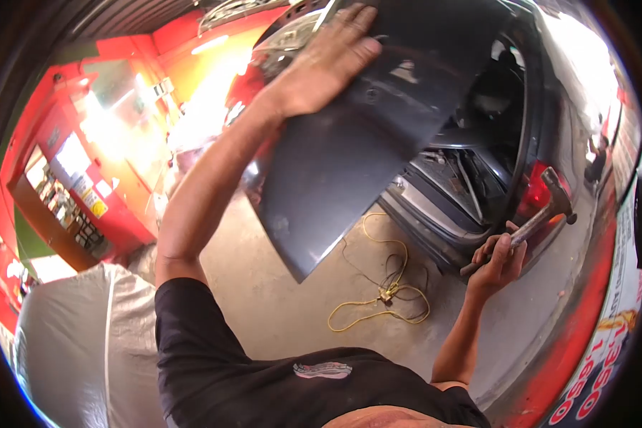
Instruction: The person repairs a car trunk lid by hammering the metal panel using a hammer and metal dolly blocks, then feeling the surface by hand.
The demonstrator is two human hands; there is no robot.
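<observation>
A dark, glossy car panel (342, 164) is raised at the upper middle, with its lower corner pointing down. My left hand (328, 64) lies flat on its upper left part, fingers extended. On the right, my right hand (498, 258) is wrapped round the handle of a hammer (535, 225), whose metal head points up and to the right, away from the panel. Behind the hammer is the open rear of a dark car (435, 207), with a red tail light.
Yellow and dark cables (385, 294) lie tangled on the concrete floor (257, 299). A grey cover (71, 328) drapes something at lower left. Shelves (57, 200) stand beyond a red wall. Another person (597, 160) is far off at right, near a printed banner (613, 342).
</observation>
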